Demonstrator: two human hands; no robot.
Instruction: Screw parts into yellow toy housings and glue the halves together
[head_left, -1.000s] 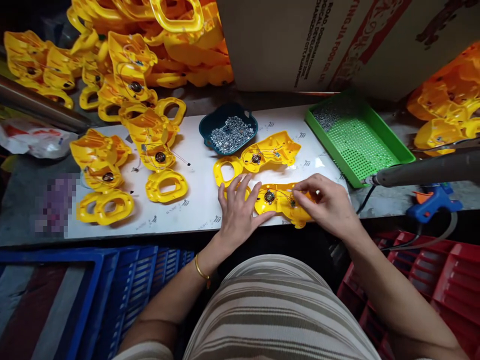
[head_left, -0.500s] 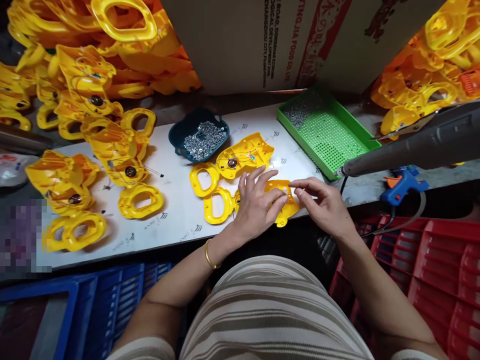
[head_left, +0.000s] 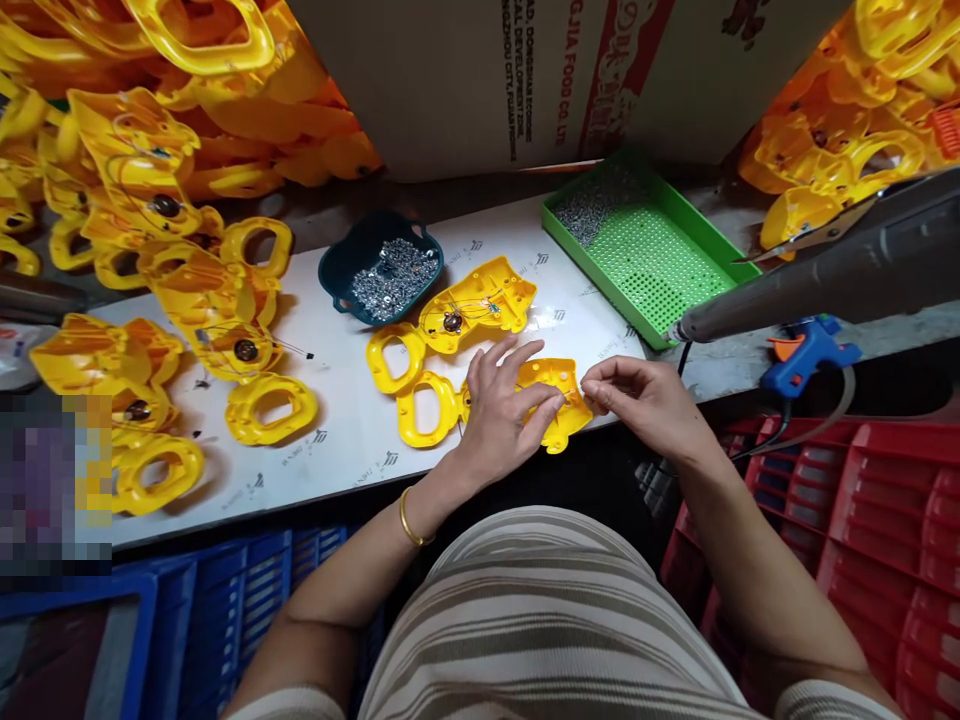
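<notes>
Centrally, on the white-topped counter (head_left: 352, 415), the nearer yellow shell (head_left: 555, 372) is partly covered by the left hand (head_left: 499, 410), and its middle is thereby hidden. The outer fingers of that hand are spread, while thumb and forefinger are drawn toward each other over the shell's interior. On the right hand (head_left: 637, 400), thumb and fingertips are pressed together just beside the shell's right end. Whether anything thin is pinched by either of the two hands cannot be told. The farther yellow shell (head_left: 480, 280) is left uncovered, with one round disc (head_left: 451, 321) displayed; two shells are thus counted here. Behind them are placed one dark bowl (head_left: 352, 245) of small metal parts (head_left: 394, 280) and, to the right, one green tray (head_left: 667, 250). One blue glue gun (head_left: 814, 360) is seen at right; one carton (head_left: 450, 80) is cut off above. The heaped shells (head_left: 262, 130) at left are overlapped and cannot be counted. The counter's left end is obscured by a pixelated patch (head_left: 45, 490).
</notes>
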